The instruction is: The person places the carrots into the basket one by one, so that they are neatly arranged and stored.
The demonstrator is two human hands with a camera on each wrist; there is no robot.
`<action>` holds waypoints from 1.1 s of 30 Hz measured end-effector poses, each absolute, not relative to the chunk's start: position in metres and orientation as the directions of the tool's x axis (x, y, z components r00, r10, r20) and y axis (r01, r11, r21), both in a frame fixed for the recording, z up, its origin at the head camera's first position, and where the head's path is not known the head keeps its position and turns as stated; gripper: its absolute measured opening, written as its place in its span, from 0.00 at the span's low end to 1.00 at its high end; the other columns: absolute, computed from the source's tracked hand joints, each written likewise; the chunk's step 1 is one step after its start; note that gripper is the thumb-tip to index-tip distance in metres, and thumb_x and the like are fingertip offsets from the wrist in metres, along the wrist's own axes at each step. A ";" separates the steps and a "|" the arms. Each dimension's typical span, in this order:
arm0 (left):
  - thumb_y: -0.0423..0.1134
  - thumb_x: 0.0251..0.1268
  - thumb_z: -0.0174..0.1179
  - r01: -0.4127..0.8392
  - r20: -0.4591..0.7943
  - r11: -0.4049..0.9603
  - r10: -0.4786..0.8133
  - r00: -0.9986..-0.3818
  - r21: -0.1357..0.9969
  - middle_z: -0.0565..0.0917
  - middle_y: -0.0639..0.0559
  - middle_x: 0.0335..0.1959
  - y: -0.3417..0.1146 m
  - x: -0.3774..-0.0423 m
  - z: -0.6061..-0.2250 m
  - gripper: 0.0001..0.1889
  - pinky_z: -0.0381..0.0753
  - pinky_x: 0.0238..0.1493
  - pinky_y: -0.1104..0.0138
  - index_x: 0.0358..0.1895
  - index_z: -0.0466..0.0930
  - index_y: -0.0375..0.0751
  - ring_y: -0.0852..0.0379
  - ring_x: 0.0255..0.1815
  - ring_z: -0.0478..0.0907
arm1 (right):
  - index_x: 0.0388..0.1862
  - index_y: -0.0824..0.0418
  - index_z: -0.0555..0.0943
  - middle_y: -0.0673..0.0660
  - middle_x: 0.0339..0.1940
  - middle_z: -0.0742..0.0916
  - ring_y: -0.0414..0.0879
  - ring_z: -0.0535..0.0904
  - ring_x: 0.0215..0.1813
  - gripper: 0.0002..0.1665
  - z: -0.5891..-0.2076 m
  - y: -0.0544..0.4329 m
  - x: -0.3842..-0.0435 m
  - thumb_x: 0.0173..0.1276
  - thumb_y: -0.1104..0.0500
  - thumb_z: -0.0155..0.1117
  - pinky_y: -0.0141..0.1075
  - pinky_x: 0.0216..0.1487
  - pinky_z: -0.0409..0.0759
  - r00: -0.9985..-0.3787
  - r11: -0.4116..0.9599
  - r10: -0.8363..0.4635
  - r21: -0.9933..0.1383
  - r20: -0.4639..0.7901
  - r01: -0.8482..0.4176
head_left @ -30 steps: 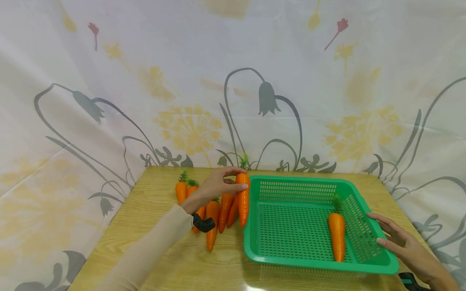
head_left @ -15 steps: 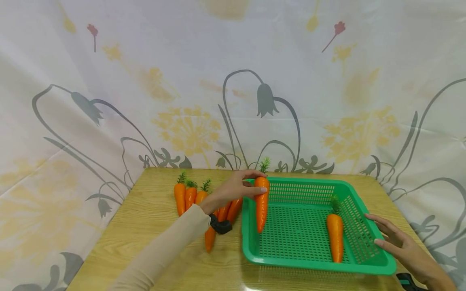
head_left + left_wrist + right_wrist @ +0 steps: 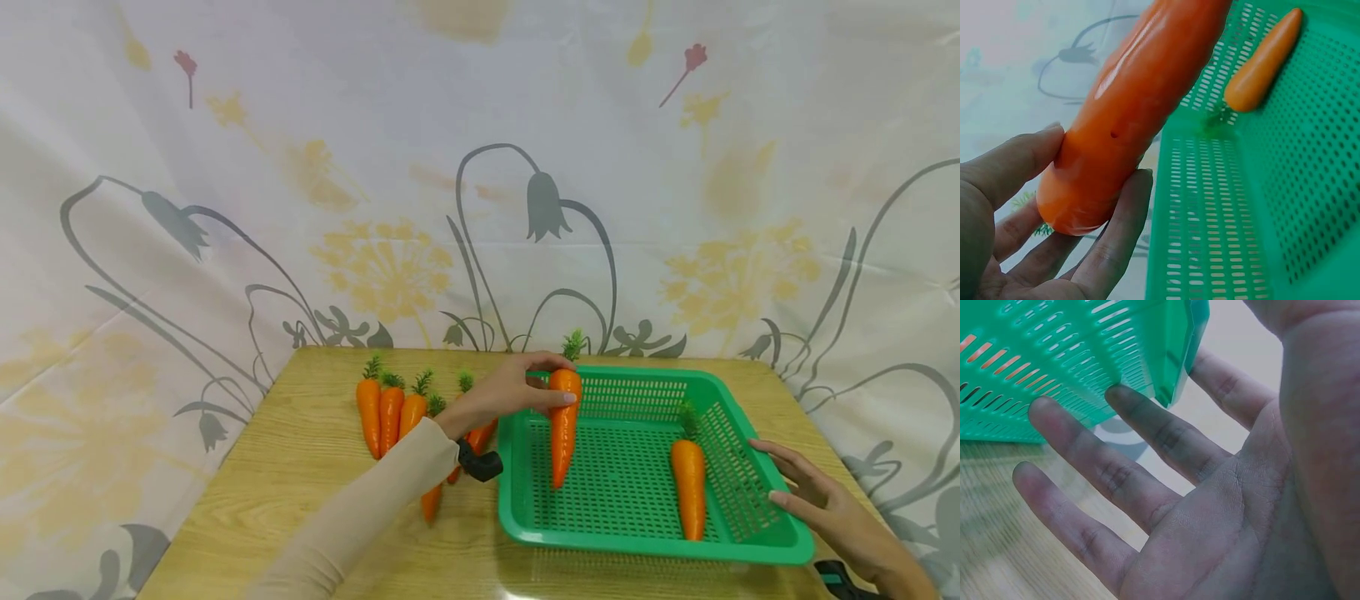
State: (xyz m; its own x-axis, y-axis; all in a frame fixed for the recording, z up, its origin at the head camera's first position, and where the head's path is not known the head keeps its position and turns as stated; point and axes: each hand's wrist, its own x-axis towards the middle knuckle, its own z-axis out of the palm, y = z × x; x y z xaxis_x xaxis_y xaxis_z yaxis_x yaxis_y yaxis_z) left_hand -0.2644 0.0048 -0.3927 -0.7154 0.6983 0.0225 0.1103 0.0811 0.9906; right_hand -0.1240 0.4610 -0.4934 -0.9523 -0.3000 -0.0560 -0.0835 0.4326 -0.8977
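My left hand (image 3: 517, 390) pinches an orange carrot (image 3: 564, 429) near its leafy top, between thumb and fingers. The carrot hangs tip down over the left part of a green plastic basket (image 3: 637, 546). In the left wrist view the thumb and fingers press on both sides of the held carrot (image 3: 1129, 112). A second carrot (image 3: 688, 492) lies inside the basket on the right. My right hand (image 3: 840, 517) is at the basket's right rim. In the right wrist view its fingers (image 3: 1107, 459) extend fairly straight along the outside of the basket wall (image 3: 1091, 356).
Several more carrots (image 3: 391, 412) with green tops lie on the wooden table (image 3: 277, 492) left of the basket, some partly hidden by the left arm. A flower-patterned curtain (image 3: 360, 167) hangs behind the table.
My left hand has carried the carrot rightward, from beside the basket's left rim to over its inside. The right hand stays at the right rim.
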 end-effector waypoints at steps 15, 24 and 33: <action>0.34 0.68 0.70 0.103 0.045 0.032 0.742 -0.669 0.994 0.78 0.54 0.58 0.042 -0.268 -0.387 0.22 0.89 0.46 0.56 0.64 0.79 0.41 0.50 0.45 0.87 | 0.87 0.51 0.44 0.24 0.71 0.55 0.08 0.57 0.60 0.37 -0.490 0.460 -0.125 0.87 0.63 0.43 0.57 0.55 0.80 -0.946 0.436 -0.324 -0.892 -0.032 -0.119; 0.31 0.68 0.70 0.066 0.010 0.043 0.758 -0.652 0.997 0.78 0.55 0.57 0.058 -0.268 -0.384 0.25 0.89 0.46 0.58 0.67 0.77 0.38 0.50 0.42 0.88 | 0.87 0.51 0.44 0.24 0.70 0.56 0.08 0.57 0.61 0.37 -0.491 0.459 -0.123 0.86 0.64 0.43 0.32 0.51 0.82 -0.947 0.420 -0.319 -0.901 -0.034 -0.109; 0.28 0.66 0.70 0.118 0.005 0.089 0.779 -0.627 0.989 0.79 0.54 0.55 0.079 -0.269 -0.389 0.27 0.89 0.42 0.58 0.67 0.76 0.34 0.53 0.39 0.87 | 0.87 0.49 0.45 0.24 0.69 0.55 0.07 0.57 0.59 0.37 -0.491 0.460 -0.123 0.87 0.63 0.43 0.42 0.53 0.84 -0.952 0.440 -0.304 -0.892 -0.039 -0.104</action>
State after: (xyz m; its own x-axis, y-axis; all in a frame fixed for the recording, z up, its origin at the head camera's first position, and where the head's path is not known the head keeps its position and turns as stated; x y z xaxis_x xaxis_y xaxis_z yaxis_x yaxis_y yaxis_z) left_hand -0.2693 0.0786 -0.3892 -0.6268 0.7792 0.0049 0.1180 0.0888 0.9890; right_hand -0.1232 0.4602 -0.4906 -0.9519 -0.3038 -0.0392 -0.1036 0.4399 -0.8921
